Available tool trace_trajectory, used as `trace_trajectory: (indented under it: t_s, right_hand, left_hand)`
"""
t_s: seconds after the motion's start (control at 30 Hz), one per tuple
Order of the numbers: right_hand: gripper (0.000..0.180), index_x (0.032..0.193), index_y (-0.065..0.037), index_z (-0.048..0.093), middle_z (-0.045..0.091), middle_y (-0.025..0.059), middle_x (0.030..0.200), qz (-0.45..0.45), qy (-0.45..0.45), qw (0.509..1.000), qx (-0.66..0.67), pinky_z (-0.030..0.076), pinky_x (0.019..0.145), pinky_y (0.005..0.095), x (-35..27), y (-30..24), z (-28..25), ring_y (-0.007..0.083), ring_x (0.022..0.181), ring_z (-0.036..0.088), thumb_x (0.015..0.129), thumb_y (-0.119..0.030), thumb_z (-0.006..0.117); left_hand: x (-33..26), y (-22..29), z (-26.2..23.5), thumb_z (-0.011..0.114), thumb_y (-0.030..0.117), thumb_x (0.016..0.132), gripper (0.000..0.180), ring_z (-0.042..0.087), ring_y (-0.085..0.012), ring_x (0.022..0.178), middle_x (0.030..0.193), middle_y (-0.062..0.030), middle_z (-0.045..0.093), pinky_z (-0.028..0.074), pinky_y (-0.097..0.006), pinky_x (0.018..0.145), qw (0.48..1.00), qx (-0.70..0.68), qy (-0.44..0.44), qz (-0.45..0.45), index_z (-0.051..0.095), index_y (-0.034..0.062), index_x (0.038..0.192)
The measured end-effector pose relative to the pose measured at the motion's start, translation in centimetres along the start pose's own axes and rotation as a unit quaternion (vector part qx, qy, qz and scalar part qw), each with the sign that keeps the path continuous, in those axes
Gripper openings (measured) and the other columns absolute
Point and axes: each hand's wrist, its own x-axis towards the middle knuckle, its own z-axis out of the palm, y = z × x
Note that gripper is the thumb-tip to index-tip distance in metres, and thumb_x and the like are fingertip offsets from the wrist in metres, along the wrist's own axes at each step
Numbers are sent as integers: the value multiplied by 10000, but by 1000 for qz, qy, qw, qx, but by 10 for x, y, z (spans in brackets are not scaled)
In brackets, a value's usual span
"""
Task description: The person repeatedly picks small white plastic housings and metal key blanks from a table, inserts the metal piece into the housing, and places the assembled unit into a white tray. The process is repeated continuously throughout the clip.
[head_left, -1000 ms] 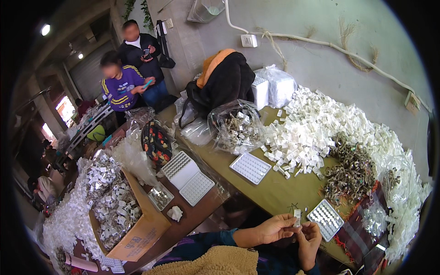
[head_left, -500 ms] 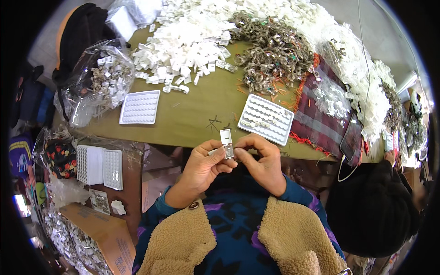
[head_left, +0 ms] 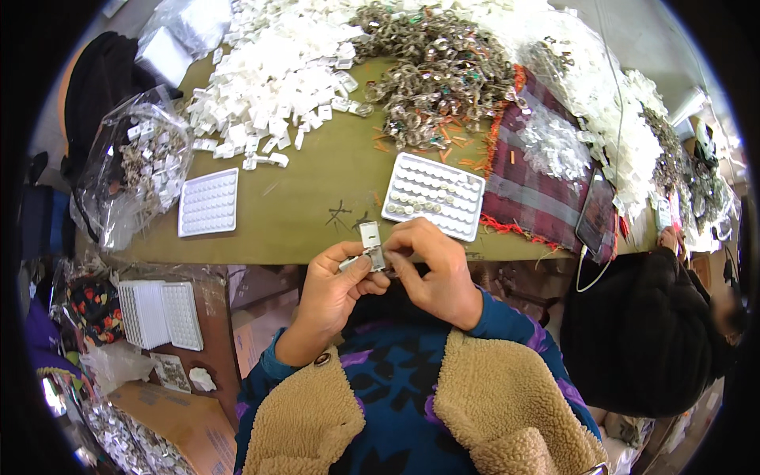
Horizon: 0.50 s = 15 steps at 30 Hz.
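In front of my chest, my left hand [head_left: 327, 294] grips a small white plastic box [head_left: 370, 235] whose lid stands up, hinged open. Its lower part looks clear or greyish between my thumb and fingers. Close against the box's right side is my right hand [head_left: 437, 267], thumb and forefinger pinched together. Whatever lies in that pinch is too small to make out. Just beyond my hands a white tray with round cells [head_left: 445, 176] lies on the olive table [head_left: 305, 186], with small round pieces in some of its cells. Another white celled tray [head_left: 208, 202] rests further left.
Heaped at the back are white plastic pieces [head_left: 273, 75] and greyish metallic parts [head_left: 443, 79]. A plaid cloth [head_left: 526, 194] bears clear bits and a phone [head_left: 595, 210]. Left are a clear plastic bag [head_left: 111, 190], stacked trays [head_left: 146, 314] and a cardboard box [head_left: 178, 416]. A person in black [head_left: 641, 340] sits right.
The view has shifted, so the table and its things sit further left in the picture. My right thumb and fingers have moved slightly at the box; my left hand still holds it.
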Motion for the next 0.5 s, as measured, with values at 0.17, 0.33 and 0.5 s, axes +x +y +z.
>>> trace_trajectory:
  t_s: [0.17, 0.33, 0.5]
  right_hand:
    - [308, 1019, -12, 635, 622, 124, 832, -131, -15, 991, -7, 484, 667, 394, -7, 4, 2, 329, 746, 580, 724, 73, 653]
    - [258, 1036, -20, 645, 632, 127, 841, -35, -26, 998, 41, 496, 652, 365, -21, 8, -19, 307, 735, 609, 789, 47, 675]
    - [150, 946, 15, 695, 665, 119, 862, 26, 179, 972, -152, 520, 689, 306, -4, 36, -65, 218, 749, 658, 803, 60, 701]
  left_hand:
    - [0, -5, 7, 565, 68, 992, 152, 692, -176, 743, 915, -118, 698, 594, -300, 667, 998, 54, 8, -14, 616, -29, 1099]
    - [-2, -8, 14, 561, 73, 993, 165, 694, -187, 768, 939, -155, 702, 601, -316, 687, 998, 53, -19, -32, 605, -31, 1114]
    - [7, -6, 17, 574, 78, 985, 180, 700, -200, 750, 970, -219, 699, 610, -319, 676, 997, 23, -63, -44, 598, -38, 1121]
